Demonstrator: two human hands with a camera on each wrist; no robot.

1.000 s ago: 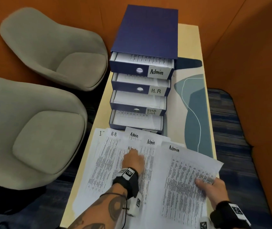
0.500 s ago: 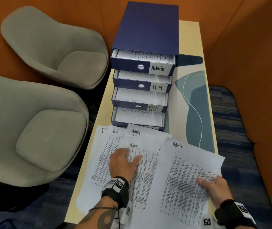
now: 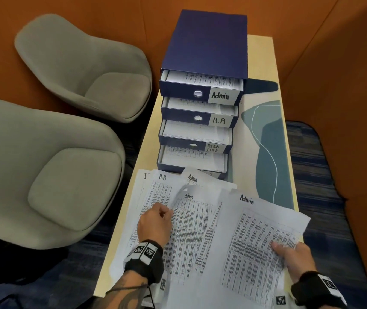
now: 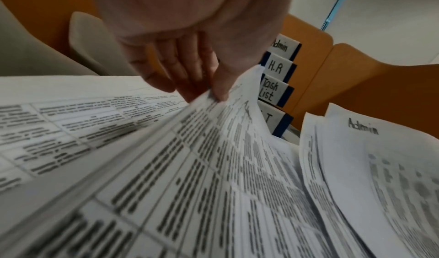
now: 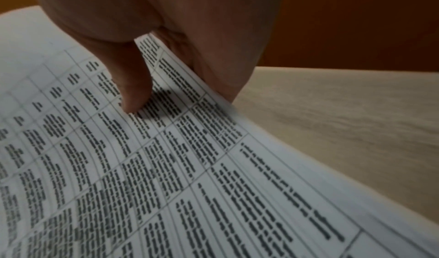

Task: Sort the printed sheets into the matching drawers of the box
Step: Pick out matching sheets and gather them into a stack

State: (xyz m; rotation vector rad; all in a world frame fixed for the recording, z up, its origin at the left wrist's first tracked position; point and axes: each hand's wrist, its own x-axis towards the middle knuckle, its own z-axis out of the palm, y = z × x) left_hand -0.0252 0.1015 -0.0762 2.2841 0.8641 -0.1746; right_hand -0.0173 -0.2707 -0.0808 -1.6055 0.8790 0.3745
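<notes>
A dark blue drawer box (image 3: 207,47) stands on the table with its drawers pulled out stepwise, labelled Admin (image 3: 221,96), H.R (image 3: 219,120) and Task List (image 3: 212,148); the lowest label is partly covered. Printed sheets lie fanned in front of it. My left hand (image 3: 155,221) pinches the left edge of a middle Admin sheet (image 3: 191,226) and lifts it, thumb on top (image 4: 221,93). My right hand (image 3: 294,257) pinches the right edge of another Admin sheet (image 3: 256,241), thumb (image 5: 133,96) on the print and fingers beneath.
Two grey armchairs (image 3: 71,68) stand left of the narrow table (image 3: 260,63). Sheets marked H.R (image 3: 162,177) and Admin (image 3: 192,178) lie under the lifted ones. A teal pattern (image 3: 269,152) covers the table's right side. Orange walls enclose the booth.
My left hand slid left and back across the pile, then pinched the edge of the middle Admin sheet, which now curls up. The right hand kept its hold on its sheet.
</notes>
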